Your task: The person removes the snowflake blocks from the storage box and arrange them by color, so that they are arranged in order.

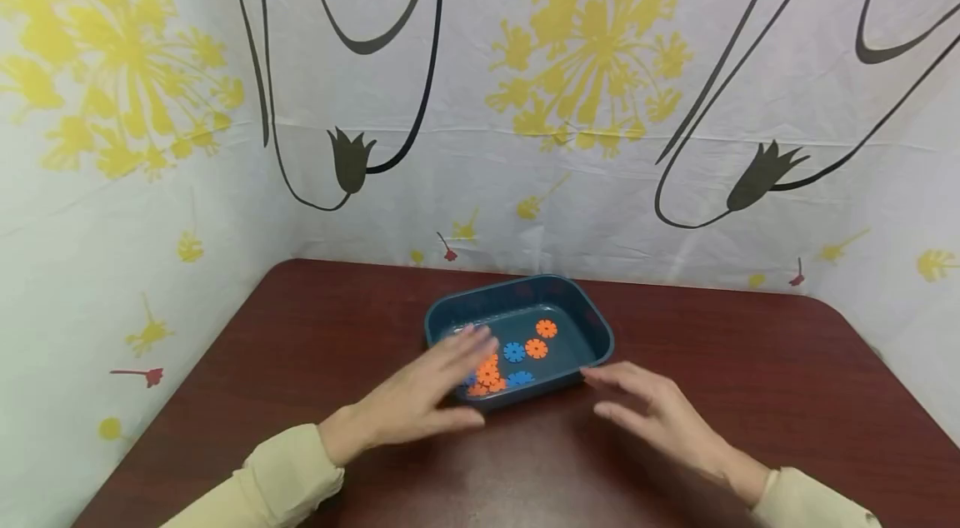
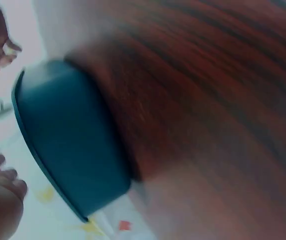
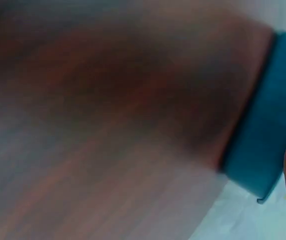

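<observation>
Left hand (image 1: pixel 416 395): fingers extended, thumb spread, nothing held; positioned over the left part of the dark blue tray (image 1: pixel 573 349). Right hand (image 1: pixel 663 411): fingers nearly straight, thumb apart, nothing held; at the tray's near right corner, contact uncertain. In tray: orange discs (image 1: pixel 547 329) and blue discs (image 1: pixel 513 352), clustered near left, some lying apart. Tray sits on the reddish-brown counter (image 1: pixel 337 328); flower-print cloth (image 1: pixel 465 87) behind.

Two hands (image 1: pixel 416 395) (image 1: pixel 660 415), one tray (image 1: pixel 573 353), at least eight discs (image 1: pixel 546 329)
</observation>
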{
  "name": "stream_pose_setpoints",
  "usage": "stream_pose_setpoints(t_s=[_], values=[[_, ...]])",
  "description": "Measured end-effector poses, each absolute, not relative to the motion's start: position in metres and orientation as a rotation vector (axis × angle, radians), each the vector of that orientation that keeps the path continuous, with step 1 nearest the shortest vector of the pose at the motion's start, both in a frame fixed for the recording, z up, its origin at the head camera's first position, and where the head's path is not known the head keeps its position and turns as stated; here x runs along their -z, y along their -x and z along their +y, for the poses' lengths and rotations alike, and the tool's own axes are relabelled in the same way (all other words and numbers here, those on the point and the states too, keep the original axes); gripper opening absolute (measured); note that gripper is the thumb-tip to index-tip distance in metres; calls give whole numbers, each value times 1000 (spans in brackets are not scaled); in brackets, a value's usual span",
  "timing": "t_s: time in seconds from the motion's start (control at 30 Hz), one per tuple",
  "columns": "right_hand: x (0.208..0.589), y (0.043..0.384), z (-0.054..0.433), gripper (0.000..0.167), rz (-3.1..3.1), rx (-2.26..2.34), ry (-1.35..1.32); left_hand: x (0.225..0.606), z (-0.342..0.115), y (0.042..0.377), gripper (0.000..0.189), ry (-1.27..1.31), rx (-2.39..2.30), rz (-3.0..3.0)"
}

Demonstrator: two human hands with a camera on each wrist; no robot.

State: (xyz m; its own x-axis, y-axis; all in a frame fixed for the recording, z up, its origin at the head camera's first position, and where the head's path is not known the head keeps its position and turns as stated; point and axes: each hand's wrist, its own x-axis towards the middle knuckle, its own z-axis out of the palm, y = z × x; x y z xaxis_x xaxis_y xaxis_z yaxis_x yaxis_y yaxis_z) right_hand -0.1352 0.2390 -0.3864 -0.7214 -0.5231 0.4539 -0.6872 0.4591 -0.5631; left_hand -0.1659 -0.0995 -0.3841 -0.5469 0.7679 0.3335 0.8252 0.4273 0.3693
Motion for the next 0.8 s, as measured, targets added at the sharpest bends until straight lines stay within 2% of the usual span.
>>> stream_pose_setpoints(t_s=[0.17,0.37,0.5,0.8], values=[[375,163,220,32,-2526,-1264,-800,392,-104,182,75,955,1123,-2607],[370,196,196,28,-2663,-1384,-723,400,-107,198,71,509,1319,-2670],[373,212,185,29,-2744,-1436,-734,405,-107,204,71,391,1369,-2698],[380,231,170,29,-2928,-1460,-751,412,-105,203,68,333,1414,-2717]])
